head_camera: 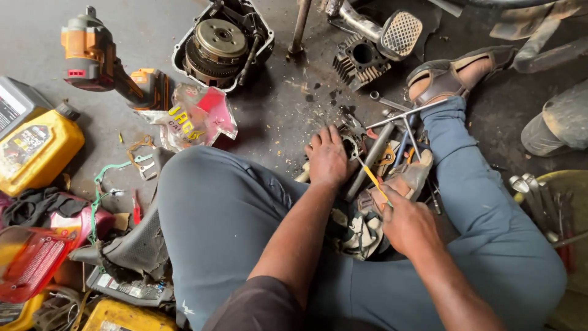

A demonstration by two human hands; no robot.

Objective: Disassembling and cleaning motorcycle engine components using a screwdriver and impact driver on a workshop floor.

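Screwdriver (372,178) in right hand (407,224) slants up-left toward engine part (352,144) gripped by left hand (327,160)

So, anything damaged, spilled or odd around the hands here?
Yes. Grit and small debris are scattered over the stained concrete floor beyond the left hand. A torn, crumpled plastic wrapper lies by the orange power tool.

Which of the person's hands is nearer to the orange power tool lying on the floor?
Left. The left hand rests on an engine part, toward the power tool; the right hand sits farther away.
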